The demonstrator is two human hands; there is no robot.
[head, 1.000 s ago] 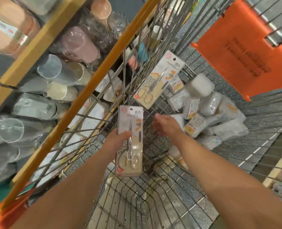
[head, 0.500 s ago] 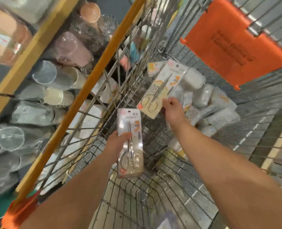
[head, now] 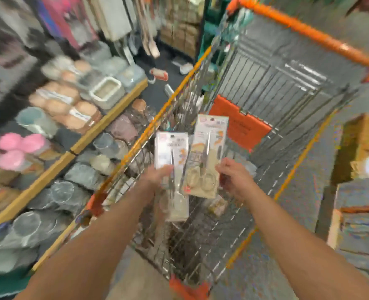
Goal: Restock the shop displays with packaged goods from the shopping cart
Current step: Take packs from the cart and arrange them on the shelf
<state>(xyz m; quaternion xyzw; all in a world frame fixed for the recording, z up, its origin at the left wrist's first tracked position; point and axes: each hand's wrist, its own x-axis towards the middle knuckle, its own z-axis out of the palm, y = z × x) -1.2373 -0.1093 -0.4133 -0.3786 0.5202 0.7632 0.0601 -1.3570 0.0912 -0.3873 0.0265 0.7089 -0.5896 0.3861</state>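
Observation:
The view is blurred by motion. My left hand (head: 157,176) grips a carded pack of scissors (head: 171,161) by its left edge, held upright above the wire shopping cart (head: 276,83). Beside it, my right hand (head: 233,178) pinches a second scissors pack (head: 205,156) at its lower right edge. The two packs stand side by side and overlap slightly. Other packaged goods low in the cart are mostly hidden behind the packs and my arms.
Wooden shelves (head: 75,148) on the left carry plastic cups, jars and containers. An orange flap (head: 239,122) hangs inside the cart. Boxes (head: 361,213) stand on the right. Small items lie on the dark aisle floor (head: 157,87) ahead.
My right hand took the second scissors pack from the cart and lifted it beside the first. Both hands rose, and my view swung up from the cart's bottom toward the aisle.

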